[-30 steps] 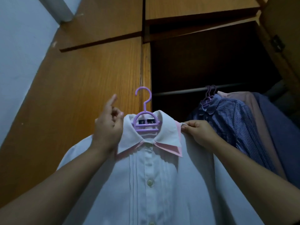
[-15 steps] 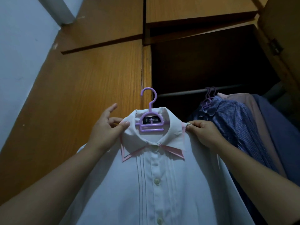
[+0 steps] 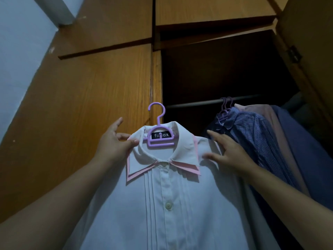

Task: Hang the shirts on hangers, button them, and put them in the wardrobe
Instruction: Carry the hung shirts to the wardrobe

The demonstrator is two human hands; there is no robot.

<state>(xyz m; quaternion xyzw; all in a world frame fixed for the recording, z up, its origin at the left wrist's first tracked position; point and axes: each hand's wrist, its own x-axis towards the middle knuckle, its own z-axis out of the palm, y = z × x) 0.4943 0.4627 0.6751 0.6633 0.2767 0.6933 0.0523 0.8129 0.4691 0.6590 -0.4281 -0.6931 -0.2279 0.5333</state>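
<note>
The wardrobe (image 3: 225,73) stands open, its rail (image 3: 194,103) carrying a blue checked shirt (image 3: 252,134), a pinkish one and a dark blue one on purple hangers at the right. In front of it hangs the white shirt (image 3: 171,204) on a purple hanger (image 3: 160,138) — buttoned, hook off the rail. The left hand (image 3: 113,143) pinches the collar's left side; the right hand (image 3: 228,154) lies on the shoulder, fingers spread and straight.

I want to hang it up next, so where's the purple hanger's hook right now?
In the head view the purple hanger's hook sits centre frame, above the white shirt collar, left of the wardrobe rail and not yet on it.
</note>
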